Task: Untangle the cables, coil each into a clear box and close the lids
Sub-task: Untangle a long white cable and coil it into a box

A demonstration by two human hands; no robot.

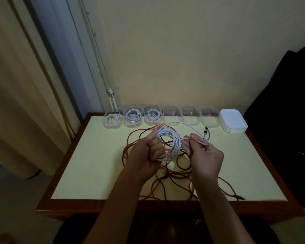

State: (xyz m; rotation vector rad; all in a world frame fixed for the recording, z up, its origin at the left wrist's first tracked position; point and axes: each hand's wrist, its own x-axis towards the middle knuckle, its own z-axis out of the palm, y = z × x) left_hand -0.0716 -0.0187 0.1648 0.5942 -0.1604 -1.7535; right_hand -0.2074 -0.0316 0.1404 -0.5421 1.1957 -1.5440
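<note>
My left hand (148, 148) grips a white cable (173, 145) wound into a coil of several loops, held above the table's middle. My right hand (203, 152) pinches the loose end of that same cable, which arcs over from the coil. Beneath both hands lies a tangle of red cables (176, 176) and black cables (164, 187). Along the back edge stand clear boxes: three at the left (131, 117) each hold a coiled white cable, three at the right (190, 115) hold nothing. All are without lids.
A stack of white lids (233, 123) sits at the table's back right corner. The pale table top (95, 164) has a brown wooden rim. A red cable end hangs over the front right edge (236, 197). Curtains hang at the left, dark cloth at the right.
</note>
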